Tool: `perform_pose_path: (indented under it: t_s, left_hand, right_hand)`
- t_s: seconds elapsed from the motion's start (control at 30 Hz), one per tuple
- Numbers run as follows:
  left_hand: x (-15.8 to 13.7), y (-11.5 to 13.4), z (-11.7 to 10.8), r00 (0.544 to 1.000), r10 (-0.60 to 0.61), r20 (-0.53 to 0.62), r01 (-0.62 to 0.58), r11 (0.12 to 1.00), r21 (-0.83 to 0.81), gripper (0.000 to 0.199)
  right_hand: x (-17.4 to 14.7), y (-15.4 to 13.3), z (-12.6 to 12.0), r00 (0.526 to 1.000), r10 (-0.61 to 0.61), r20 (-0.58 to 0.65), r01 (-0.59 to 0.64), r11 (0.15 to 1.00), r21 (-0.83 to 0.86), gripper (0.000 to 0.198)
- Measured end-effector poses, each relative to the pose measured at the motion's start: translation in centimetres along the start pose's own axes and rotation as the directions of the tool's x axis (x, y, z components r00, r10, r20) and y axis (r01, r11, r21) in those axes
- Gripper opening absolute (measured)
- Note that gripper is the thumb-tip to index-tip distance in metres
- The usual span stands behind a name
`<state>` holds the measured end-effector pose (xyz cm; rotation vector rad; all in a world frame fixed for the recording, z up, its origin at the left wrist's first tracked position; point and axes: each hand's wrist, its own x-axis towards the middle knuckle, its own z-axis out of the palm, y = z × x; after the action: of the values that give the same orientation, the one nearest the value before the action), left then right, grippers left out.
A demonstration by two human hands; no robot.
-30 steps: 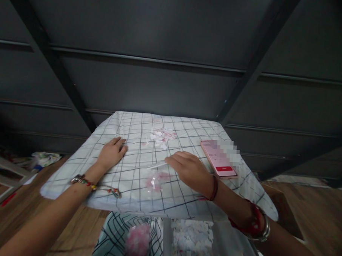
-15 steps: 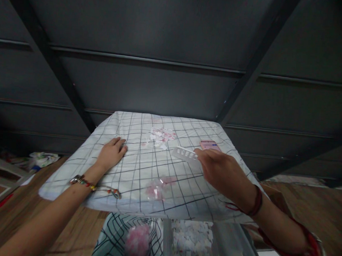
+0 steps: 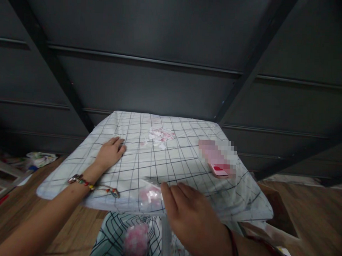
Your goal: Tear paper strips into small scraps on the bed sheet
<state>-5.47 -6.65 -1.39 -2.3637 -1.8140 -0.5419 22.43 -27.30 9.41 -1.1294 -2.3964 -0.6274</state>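
Note:
My left hand (image 3: 109, 155) lies flat on the white checked cloth (image 3: 135, 162), palm down and fingers stretched out. Low over the front edge of the table, my right hand (image 3: 191, 215) is closed around a white plastic piece (image 3: 148, 180), seen largely edge-on; most of it is hidden by the fingers. It is right by a clear plastic packet (image 3: 150, 196) with pink bits inside, but I cannot tell whether they touch. Farther back lies a loose heap of white and pink paper scraps (image 3: 160, 136).
A phone in a pink case (image 3: 220, 171), partly pixelated, lies right of centre. Below the table edge are a clear bag of pink and white filling (image 3: 136, 241) and a bin (image 3: 166, 239) with paper bits. A dark panelled wall (image 3: 150, 82) stands behind the table.
My right hand has moved from beside the phone toward me and leftward, bringing the white slotted piece to the plastic packet. More of the phone shows now. My left hand stays in place.

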Motion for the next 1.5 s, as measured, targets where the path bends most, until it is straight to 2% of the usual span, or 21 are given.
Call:
perform_pose_path:
  t_s: [0.17,0.37,0.47,0.57,0.63,0.73,0.83,0.97,1.1,1.2,1.3,1.5]
  left_hand:
    - [0.0,-0.1,0.2,1.000,-0.003,0.002,0.003,1.000,0.005,0.054]
    - [-0.1,0.1,0.0,1.000,-0.014,-0.002,0.014,1.000,-0.006,0.051]
    - [-0.1,0.2,-0.1,1.000,-0.021,0.013,0.021,1.000,0.009,0.053]
    - [-0.1,0.3,-0.1,0.999,-0.030,0.016,0.029,0.999,0.024,0.054]
    - [-0.1,0.2,-0.2,1.000,-0.025,0.015,0.025,0.999,0.022,0.053]
    - [-0.1,0.1,-0.2,1.000,-0.011,0.011,0.011,1.000,0.023,0.051]
    - [-0.1,0.2,-0.3,1.000,-0.005,-0.001,0.005,0.999,0.034,0.050]
    - [-0.2,0.5,-0.4,1.000,0.000,-0.006,0.000,0.998,0.058,0.051]
    - [-0.2,0.9,-0.6,1.000,0.002,-0.011,-0.001,0.991,0.131,0.049]
    - [-0.2,1.6,-1.3,0.999,0.031,-0.024,-0.025,0.974,0.225,0.046]
    - [-0.2,2.9,-2.4,1.000,0.001,-0.003,0.000,0.943,0.333,0.045]
    - [0.3,4.5,-4.0,0.974,-0.094,0.206,0.002,0.913,0.407,0.047]
  right_hand:
    - [-0.6,-1.9,-0.2,0.997,-0.057,-0.058,0.063,0.992,0.109,0.017]
    - [-1.6,-2.4,-0.5,0.974,-0.176,-0.140,0.199,0.964,0.176,0.018]
    - [-1.4,-1.5,-1.3,0.981,-0.125,-0.146,0.156,0.963,0.220,0.027]
    - [-0.9,0.8,-1.6,0.995,-0.046,-0.094,0.062,0.984,0.168,0.034]
    - [-0.6,3.1,-1.0,0.994,-0.044,-0.096,0.056,0.990,0.129,0.032]
    - [-0.4,7.3,0.8,0.998,-0.021,-0.067,0.024,0.999,0.043,0.031]
    - [0.0,11.6,2.8,0.994,0.104,-0.022,-0.104,0.994,-0.031,0.030]
    - [1.1,15.9,5.3,0.993,0.117,-0.011,-0.117,0.992,-0.036,0.029]
    - [2.7,17.7,7.4,0.993,0.115,-0.027,-0.115,0.993,-0.005,0.035]
    - [3.5,18.2,8.5,0.998,0.059,-0.031,-0.058,0.998,0.024,0.040]
    - [3.7,18.8,8.8,1.000,-0.009,-0.025,0.011,0.998,0.064,0.044]
    - [2.4,20.3,8.3,0.999,-0.031,-0.042,0.034,0.996,0.079,0.042]
